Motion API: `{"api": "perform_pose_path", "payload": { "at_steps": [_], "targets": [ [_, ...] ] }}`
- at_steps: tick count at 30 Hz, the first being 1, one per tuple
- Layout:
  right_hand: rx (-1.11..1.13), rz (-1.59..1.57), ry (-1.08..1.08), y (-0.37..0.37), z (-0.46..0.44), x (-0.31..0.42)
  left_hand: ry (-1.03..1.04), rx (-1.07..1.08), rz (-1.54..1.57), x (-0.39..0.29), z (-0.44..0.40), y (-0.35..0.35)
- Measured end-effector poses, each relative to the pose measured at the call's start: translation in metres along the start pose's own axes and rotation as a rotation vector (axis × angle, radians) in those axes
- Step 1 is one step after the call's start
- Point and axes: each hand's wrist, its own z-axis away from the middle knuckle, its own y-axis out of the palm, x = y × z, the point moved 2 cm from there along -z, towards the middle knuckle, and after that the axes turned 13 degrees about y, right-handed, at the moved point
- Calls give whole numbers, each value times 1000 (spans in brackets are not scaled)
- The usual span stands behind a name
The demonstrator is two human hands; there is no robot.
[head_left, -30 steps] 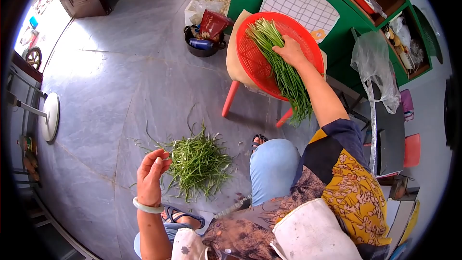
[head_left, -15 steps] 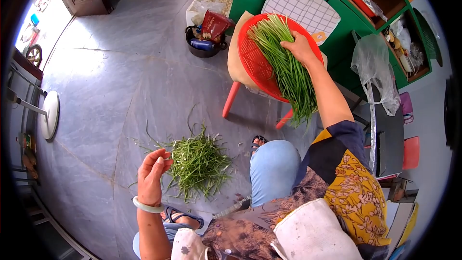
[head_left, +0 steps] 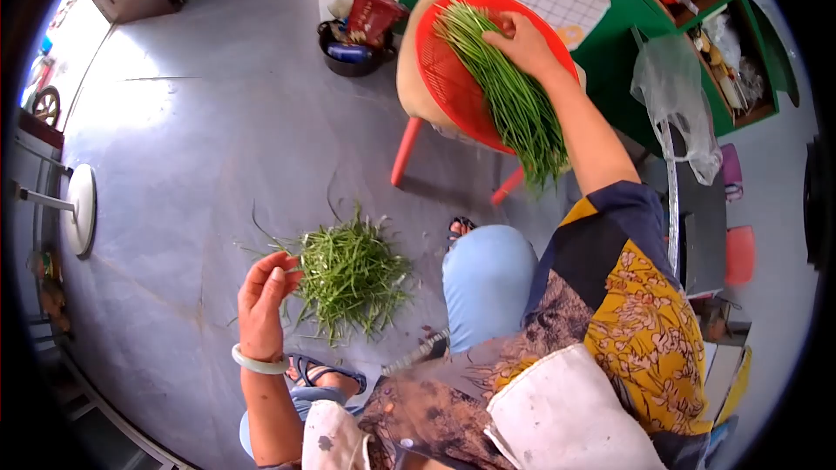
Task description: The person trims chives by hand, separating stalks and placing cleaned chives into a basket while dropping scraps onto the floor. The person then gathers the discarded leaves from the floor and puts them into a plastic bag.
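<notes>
A long bundle of green stalks (head_left: 514, 96) lies across a red perforated basket (head_left: 435, 61), its leafy ends hanging over the near rim. My right hand (head_left: 522, 42) rests at the bundle's upper right side, its thumb over the pale ends and its fingers apart. The basket stands on a stool with red legs (head_left: 406, 152). Down at the left, my left hand (head_left: 268, 285) is raised beside a loose pile of green trimmings (head_left: 348, 274) on the floor. Its thumb and fingertips are close together; anything between them is too small to make out.
A black pot (head_left: 348, 61) holding packets stands left of the stool. Behind are a green cabinet (head_left: 610, 78) and a hanging clear plastic bag (head_left: 675, 104). A round white stand base (head_left: 80, 209) is at the far left, and my sandalled feet are near the pile.
The view has shifted, so the scene sits higher and slightly left. The bundle was drawn toward the basket's right side, then settled back; my right hand's fingers have loosened. My left hand keeps its pose.
</notes>
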Motion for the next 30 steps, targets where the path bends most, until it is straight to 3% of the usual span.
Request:
{"api": "perform_pose_path", "payload": {
  "at_steps": [8,11,15,19,23,25,27,30],
  "targets": [
    [107,111,163,-57,25,-30,4,3,4,-1,2,7],
    [166,96,240,-52,41,-38,-9,-1,-18,-3,4,9],
    [227,54,263,-15,28,-102,12,-13,-22,-3,8,6],
    [283,-117,309,-16,47,-69,16,-24,-30,-6,11,7],
    [352,-14,256,-26,77,-20,11,-14,-24,-5,11,8],
    [163,276,60,-12,82,-21,5,-7,-18,-5,11,10],
    [315,360,305,-9,92,-8,14,-3,-37,-5,11,9],
    [191,534,271,9,96,-13,27,14,-53,0,10,7]
  ]
}}
